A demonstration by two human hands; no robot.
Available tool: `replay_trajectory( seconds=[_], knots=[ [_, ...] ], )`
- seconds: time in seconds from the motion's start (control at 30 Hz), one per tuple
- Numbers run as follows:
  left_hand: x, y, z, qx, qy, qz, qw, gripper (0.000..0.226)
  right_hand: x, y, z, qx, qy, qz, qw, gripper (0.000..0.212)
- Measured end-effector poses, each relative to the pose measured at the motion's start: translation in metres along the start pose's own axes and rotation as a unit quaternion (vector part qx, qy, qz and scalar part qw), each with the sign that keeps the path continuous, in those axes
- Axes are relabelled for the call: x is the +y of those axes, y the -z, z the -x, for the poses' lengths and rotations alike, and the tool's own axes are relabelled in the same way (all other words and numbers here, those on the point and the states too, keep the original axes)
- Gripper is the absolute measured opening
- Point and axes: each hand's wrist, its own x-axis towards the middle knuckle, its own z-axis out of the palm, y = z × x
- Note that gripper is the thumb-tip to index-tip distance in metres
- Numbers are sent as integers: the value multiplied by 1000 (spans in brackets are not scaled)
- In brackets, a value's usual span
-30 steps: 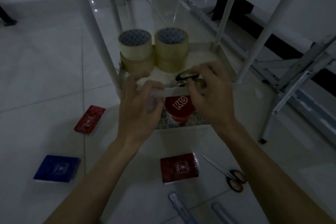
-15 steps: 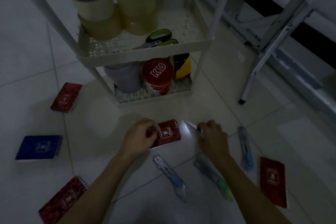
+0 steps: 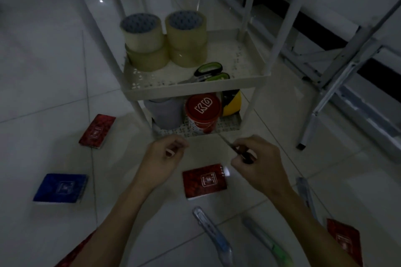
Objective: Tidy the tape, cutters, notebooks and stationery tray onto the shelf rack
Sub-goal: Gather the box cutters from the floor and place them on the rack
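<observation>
A white shelf rack (image 3: 263,72) stands on the tiled floor. Its middle tier holds two stacks of clear tape rolls (image 3: 165,40) and green-handled scissors (image 3: 208,72). My right hand (image 3: 256,160) is shut on a second pair of scissors (image 3: 237,150), blades pointing up-left toward the rack's bottom tier. My left hand (image 3: 163,159) hovers beside it with fingers curled, holding nothing I can see. A red notebook (image 3: 205,181) lies on the floor just below both hands. Three utility cutters (image 3: 211,231) lie nearer me.
More notebooks lie around: red (image 3: 97,131) at left, blue (image 3: 60,188) at far left, red (image 3: 345,243) at lower right. The bottom tier holds a red KD tub (image 3: 202,112), a grey cylinder (image 3: 166,114) and a yellow item (image 3: 233,103). A metal folding frame (image 3: 338,71) stands right.
My right hand has lifted the scissors off the floor and raised them toward the rack. My left hand has let go of the red notebook and risen above it.
</observation>
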Motion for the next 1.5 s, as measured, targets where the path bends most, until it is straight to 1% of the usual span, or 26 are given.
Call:
replay_trajectory(
  seconds=[0.1,0.2,0.3,0.4,0.47,0.53,0.6,0.67,0.73,0.83,0.9,0.93,0.97,1.03,1.1,1.17,1.27,1.33,1.4,1.43,1.5],
  knots=[
    [13,35,-10,63,-4,-5,998,29,-49,17,-44,45,84,-30,995,26],
    [24,61,-15,100,-18,-17,995,26,-87,22,-92,51,125,-25,990,29],
    [26,73,-16,98,-28,-19,995,21,-108,18,-140,15,157,77,985,27],
    [16,81,-12,103,-13,-8,995,17,-122,4,-180,-56,201,174,962,21],
    [8,85,-7,103,0,-5,995,18,-125,-8,-198,-105,201,170,959,18],
    [0,87,-2,97,11,-3,995,23,-122,-20,-210,-146,178,148,962,21],
    [-7,85,4,84,22,0,996,26,-117,-29,-215,-170,156,131,964,20],
    [-14,79,9,64,33,-2,997,24,-114,-31,-215,-170,140,103,970,19],
    [-20,69,13,44,44,-3,998,21,-112,-29,-206,-137,144,67,978,20],
    [-25,46,22,2,52,-1,999,18,-105,-19,-175,-18,169,5,985,20],
    [-28,28,29,-44,42,-26,998,16,-94,-13,-143,62,176,-28,982,15],
    [-29,19,33,-75,35,-43,996,16,-85,-12,-125,85,171,-39,981,13],
    [-30,9,37,-115,29,-58,991,17,-75,-13,-106,89,160,-47,982,11],
    [-31,-11,48,-219,14,-87,972,20,-52,-18,-68,56,115,-48,991,9],
    [-31,-33,59,-313,-25,-133,940,26,-29,-26,-29,5,62,-39,997,8],
    [-32,-54,69,-366,-65,-176,912,36,-7,-33,8,-51,3,-31,998,10],
    [-33,-79,77,-400,-96,-230,882,48,25,-35,60,-134,-95,-7,986,16],
    [-35,-89,78,-407,-127,-255,868,44,42,-32,91,-204,-155,47,966,21],
    [-34,-96,77,-420,-143,-274,853,39,57,-27,116,-268,-193,90,940,24],
    [-34,-98,75,-430,-149,-282,845,36,62,-23,125,-290,-207,108,928,25],
    [-31,-105,70,-442,-160,-294,832,29,68,-16,142,-302,-232,145,913,32]
  ],
)
